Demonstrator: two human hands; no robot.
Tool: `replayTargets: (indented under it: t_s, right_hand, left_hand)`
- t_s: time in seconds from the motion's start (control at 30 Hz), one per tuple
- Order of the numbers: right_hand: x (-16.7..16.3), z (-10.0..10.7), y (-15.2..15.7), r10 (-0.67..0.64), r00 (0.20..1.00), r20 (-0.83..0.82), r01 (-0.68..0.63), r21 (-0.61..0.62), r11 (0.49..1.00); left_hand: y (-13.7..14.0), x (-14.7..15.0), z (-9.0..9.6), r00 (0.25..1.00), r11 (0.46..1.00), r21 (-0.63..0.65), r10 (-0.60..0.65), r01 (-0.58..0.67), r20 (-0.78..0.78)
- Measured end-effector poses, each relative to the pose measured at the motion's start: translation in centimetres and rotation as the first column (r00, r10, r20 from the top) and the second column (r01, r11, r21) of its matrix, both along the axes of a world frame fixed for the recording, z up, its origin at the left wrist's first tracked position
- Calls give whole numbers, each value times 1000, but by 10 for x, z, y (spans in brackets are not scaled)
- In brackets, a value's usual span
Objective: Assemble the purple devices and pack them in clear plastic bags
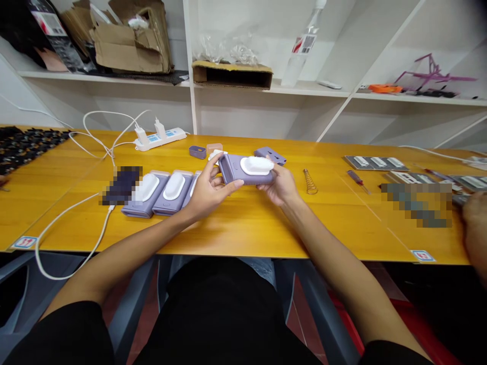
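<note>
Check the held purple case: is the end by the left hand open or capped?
Open: the purple case shows a hollow beside the left hand. The right hand hides its other end; cannot tell there.

Left of the spring [310, 183], the right hand [280, 185], a purple case [236, 172] and the left hand [208, 188] are blocking passage, and a row of cases [166, 204] is lying farther left. In front of the spring, and rightward to the screwdriver [356, 178], bare worktop [323, 213] is leaving room.

White shelving [247, 114] stands behind a yellow table [243, 230].
</note>
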State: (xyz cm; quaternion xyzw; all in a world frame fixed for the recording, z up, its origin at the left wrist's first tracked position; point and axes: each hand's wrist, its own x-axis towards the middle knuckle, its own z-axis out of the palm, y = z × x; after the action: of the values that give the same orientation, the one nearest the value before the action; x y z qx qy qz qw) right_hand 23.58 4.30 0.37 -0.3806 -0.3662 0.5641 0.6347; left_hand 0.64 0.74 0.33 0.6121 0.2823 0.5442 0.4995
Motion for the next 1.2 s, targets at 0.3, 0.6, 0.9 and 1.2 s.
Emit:
replayTargets:
  t_s: [0.3, 0.6, 0.9, 1.2]
  right_hand:
    - [0, -2, 2, 104, 995, -7, -104, -44, 994]
    - [12, -4, 3, -116, 979, 166, 96, 121, 988]
    - [13, 3, 0, -135, 981, 142, 112, 155, 982]
    - [7, -5, -4, 268, 906, 326, -227, -160, 961]
  left_hand:
    - [8, 1, -9, 998, 995, 79, 55, -54, -11]
    - [7, 1, -17, 992, 993, 97, 72, -62, -104]
    - [0, 4, -14, 989, 993, 98, 82, -70, -121]
    - [-2, -1, -4, 980, 947, 277, 188, -162, -69]
